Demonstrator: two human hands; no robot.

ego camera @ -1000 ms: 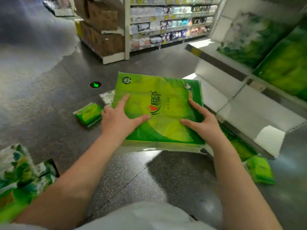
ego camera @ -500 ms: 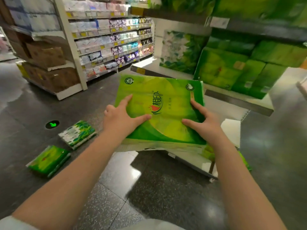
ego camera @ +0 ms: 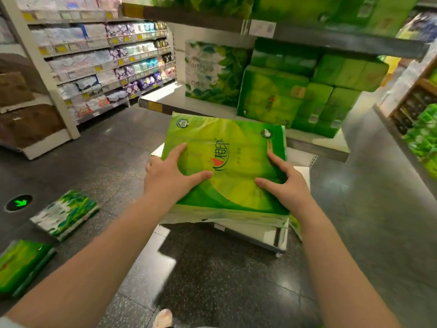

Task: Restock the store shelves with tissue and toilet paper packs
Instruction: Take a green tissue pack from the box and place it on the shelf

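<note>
Before the shelf (ego camera: 314, 144), left hand (ego camera: 165, 176) and right hand (ego camera: 287, 185) grip a green tissue pack (ego camera: 227, 166) (red-heart logo, writing unreadable).

The white shelf (ego camera: 212, 107) carries a leaf-printed tissue pack (ego camera: 210, 74) standing upright at its left, and just beside it stacked green packs (ego camera: 307, 95). On the dark speckled floor (ego camera: 212, 280) lie a white-and-green pack (ego camera: 65, 214) and, nearer the left edge, a green pack (ego camera: 21, 266).
</note>
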